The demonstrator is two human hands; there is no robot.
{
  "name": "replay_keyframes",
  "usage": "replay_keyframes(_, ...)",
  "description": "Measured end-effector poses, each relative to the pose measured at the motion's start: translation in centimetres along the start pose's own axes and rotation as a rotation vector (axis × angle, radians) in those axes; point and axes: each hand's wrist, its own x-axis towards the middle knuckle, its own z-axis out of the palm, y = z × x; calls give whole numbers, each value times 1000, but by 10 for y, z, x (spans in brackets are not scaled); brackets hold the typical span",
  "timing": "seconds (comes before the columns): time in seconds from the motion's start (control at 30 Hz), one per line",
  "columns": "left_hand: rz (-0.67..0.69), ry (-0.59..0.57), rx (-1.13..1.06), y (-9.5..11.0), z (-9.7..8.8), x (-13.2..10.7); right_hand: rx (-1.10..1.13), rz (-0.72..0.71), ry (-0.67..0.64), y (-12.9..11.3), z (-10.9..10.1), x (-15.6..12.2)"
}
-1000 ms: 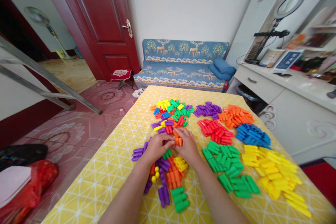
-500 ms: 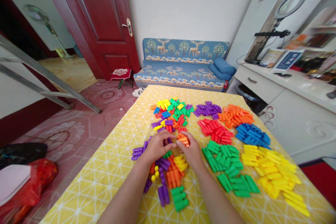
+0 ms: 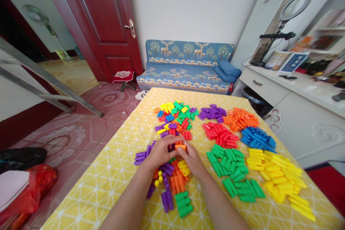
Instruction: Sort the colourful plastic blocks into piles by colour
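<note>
My right hand [image 3: 191, 157] grips an orange finger-shaped building block [image 3: 180, 146] between thumb and fingers. Close against it, my left hand [image 3: 162, 151] is curled with its thumb and fingers around a purple block [image 3: 170, 147], mostly hidden by the fingers. Below and between the hands lies a mixed cluster: yellow blocks [image 3: 184, 168], orange blocks [image 3: 177, 184], a purple block [image 3: 167, 201] and green blocks [image 3: 184, 205]. More purple blocks [image 3: 141, 156] show left of my left hand. Just beyond the fingers is a red block [image 3: 186, 135].
Sorted piles lie on the right of the yellow tablecloth [image 3: 107, 179]: purple [image 3: 212, 113], orange [image 3: 241, 119], red [image 3: 219, 133], blue [image 3: 258, 139], green [image 3: 229, 161] and yellow [image 3: 280, 176]. A mixed pile [image 3: 175, 116] lies farther back. A blue sofa [image 3: 185, 72] stands behind the table.
My right hand has moved left with the orange block, bringing it up against my left hand's fingers. The orange block has turned. The piles lie as before.
</note>
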Motion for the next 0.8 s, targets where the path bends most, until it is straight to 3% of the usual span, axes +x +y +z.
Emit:
replay_keyframes(0.27,-64,120,-1,-8,1,-1,68,52,89,7,2,0)
replay_keyframes(0.43,-145,154,-18,-11,3,-1,-52,-77,203,-1,-2,2)
replay_keyframes(0.6,-154,150,-11,-11,3,0,-134,-147,232,-5,-4,2)
replay_keyframes(0.8,-163,169,-23,-12,3,1,-82,-72,326,1,-4,0)
